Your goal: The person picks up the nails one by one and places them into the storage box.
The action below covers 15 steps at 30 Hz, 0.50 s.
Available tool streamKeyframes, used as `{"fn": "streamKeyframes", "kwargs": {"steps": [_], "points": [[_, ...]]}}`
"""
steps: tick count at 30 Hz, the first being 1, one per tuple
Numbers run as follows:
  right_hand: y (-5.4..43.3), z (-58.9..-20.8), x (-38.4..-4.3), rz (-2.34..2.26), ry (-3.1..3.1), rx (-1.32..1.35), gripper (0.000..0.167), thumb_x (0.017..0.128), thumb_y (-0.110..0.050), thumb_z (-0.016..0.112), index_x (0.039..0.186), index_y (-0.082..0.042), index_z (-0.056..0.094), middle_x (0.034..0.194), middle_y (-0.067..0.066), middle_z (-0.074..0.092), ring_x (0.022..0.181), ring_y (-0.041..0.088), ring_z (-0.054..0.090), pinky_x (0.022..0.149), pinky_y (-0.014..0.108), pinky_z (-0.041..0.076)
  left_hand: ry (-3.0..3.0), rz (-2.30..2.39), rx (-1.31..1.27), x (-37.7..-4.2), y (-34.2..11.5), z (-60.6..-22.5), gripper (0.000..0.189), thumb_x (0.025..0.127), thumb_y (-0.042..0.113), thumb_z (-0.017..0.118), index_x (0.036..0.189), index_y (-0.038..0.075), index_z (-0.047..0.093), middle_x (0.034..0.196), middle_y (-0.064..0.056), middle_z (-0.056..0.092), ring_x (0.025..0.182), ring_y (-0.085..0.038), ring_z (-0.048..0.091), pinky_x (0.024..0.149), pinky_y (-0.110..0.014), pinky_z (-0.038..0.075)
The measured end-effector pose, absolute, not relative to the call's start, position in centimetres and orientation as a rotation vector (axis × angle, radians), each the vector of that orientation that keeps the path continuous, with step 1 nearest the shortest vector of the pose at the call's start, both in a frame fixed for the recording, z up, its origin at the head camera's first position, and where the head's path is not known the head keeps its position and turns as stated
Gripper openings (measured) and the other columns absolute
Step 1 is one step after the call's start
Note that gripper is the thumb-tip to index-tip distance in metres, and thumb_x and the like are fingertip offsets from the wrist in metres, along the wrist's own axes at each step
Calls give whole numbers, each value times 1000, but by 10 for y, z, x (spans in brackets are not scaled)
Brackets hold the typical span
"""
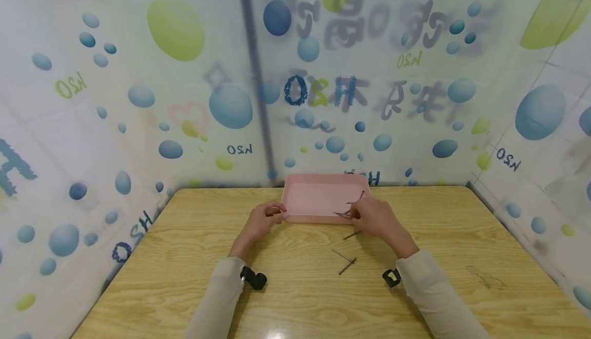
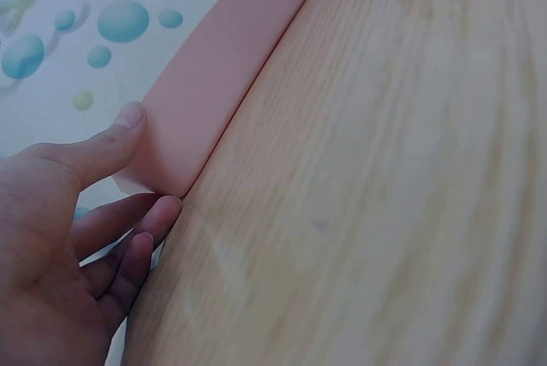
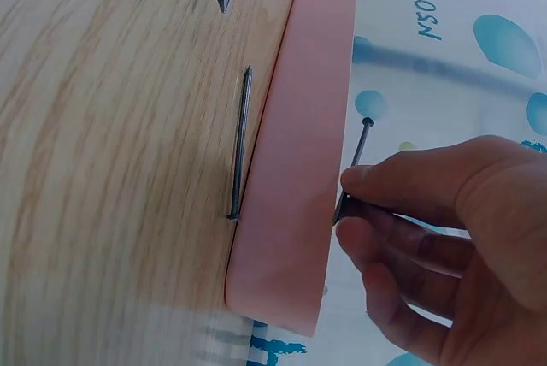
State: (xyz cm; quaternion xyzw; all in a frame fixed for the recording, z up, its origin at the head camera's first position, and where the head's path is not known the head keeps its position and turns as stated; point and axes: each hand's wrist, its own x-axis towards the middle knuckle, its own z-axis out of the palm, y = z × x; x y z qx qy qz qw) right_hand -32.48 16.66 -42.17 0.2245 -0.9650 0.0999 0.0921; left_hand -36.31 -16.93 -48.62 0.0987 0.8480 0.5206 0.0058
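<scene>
At the back of the table is a shallow pink tray (image 1: 318,195). My left hand (image 1: 263,219) holds its near left corner; in the left wrist view the thumb is at the rim and the fingers curl by the bottom edge. Over the tray's right part, my right hand (image 1: 375,217) pinches a nail (image 3: 362,142) between thumb and forefinger, its head sticking out. Several dark nails (image 1: 341,214) show in the tray beside that hand, partly hidden by it. One nail (image 3: 241,144) lies on the wood along the tray's near side.
Two more nails (image 1: 347,266) lie crossed on the wooden table (image 1: 295,298), nearer to me. A patterned curtain (image 1: 221,175) hangs right behind the tray and along both sides. Dark curved marks (image 1: 485,277) show on the tabletop at the right.
</scene>
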Motion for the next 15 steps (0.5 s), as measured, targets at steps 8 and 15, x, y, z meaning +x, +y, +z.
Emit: {"fn": "streamKeyframes", "kwargs": {"steps": [8,15], "points": [[170,-422,-327,325,-2834,626,6,92,-16,74,89,-13,77,84,0,73,69,12,62,63,37,54,2649,1637,309,-362,-169,-485,12,98,22,72,109,16,72,103,-5,76,87,-17,65,83,-33,50],[173,-420,-329,345,-2820,553,6,92,-17,74,90,-13,78,88,1,74,71,14,64,64,40,56,2648,1637,307,-363,-169,-486,13,98,23,73,109,15,72,104,-5,76,88,-17,66,84,-34,51]]}}
